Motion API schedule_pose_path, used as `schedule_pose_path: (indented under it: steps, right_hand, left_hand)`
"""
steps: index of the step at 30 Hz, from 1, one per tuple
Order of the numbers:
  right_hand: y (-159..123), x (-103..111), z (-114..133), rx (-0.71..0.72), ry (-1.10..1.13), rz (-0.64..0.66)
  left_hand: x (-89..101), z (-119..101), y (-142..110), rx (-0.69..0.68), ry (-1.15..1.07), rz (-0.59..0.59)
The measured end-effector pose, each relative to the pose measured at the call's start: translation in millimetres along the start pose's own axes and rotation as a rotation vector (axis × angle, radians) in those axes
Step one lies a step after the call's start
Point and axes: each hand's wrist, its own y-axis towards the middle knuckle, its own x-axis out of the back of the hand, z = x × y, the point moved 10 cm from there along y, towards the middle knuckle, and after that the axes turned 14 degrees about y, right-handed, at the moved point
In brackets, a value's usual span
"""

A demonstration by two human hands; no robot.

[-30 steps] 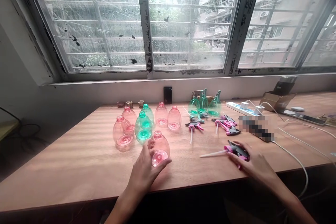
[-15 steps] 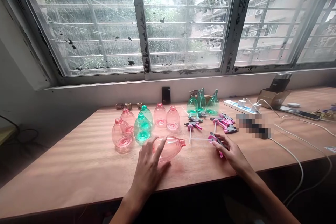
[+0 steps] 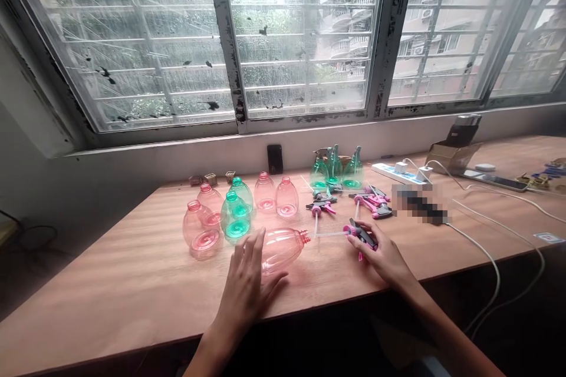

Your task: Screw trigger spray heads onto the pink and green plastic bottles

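A clear pink bottle (image 3: 285, 250) lies over on its side, its threaded neck pointing right. My left hand (image 3: 247, 277) is closed around its base end. In my right hand (image 3: 381, 254) is a grey-and-pink spray nozzle (image 3: 363, 237), held by its head. The nozzle's thin white tube points left, its tip close to the bottle's mouth; whether it has entered the neck I cannot tell. Behind my left hand stand several pink bottles (image 3: 202, 232) and two green bottles (image 3: 236, 221) with no tops. Loose spray nozzles (image 3: 375, 206) lie beyond my right hand.
Three green bottles with spray tops (image 3: 352, 175) stand near the wall. A black phone (image 3: 275, 159) leans there. To the right are a white power strip (image 3: 395, 174), trailing white cables (image 3: 490, 253) and a cardboard box (image 3: 453, 156). The table's front edge runs below my hands.
The pink bottle has gone from upright to lying sideways in my left hand. My right hand has brought the spray nozzle left, its tube now near the bottle's mouth.
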Motion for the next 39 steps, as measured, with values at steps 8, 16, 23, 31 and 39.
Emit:
schedule_pose_path:
  steps: [8, 16, 23, 31, 39]
  right_hand:
    - [-2.6, -1.3, 9.3, 0.021, -0.029, 0.005]
    - [-15.9, -46.2, 25.0, -0.107, 0.265, 0.271]
    - [-20.2, -82.4, 33.3, -0.210, 0.570, 0.373]
    - [-35.9, -87.6, 30.6, -0.296, 0.548, 0.456]
    - [-35.4, -86.0, 29.8, -0.301, 0.607, 0.442]
  left_hand:
    - [0.6, 0.8, 0.7, -0.001, -0.055, 0.001]
    - [-0.4, 2.3, 0.8, 0.013, -0.199, 0.066]
    - [-3.8, 9.5, 0.0, 0.061, -0.397, 0.161]
    - [-22.3, 15.4, -6.4, 0.237, -0.584, 0.322]
    - [-26.7, 7.6, -12.2, 0.206, -0.625, 0.430]
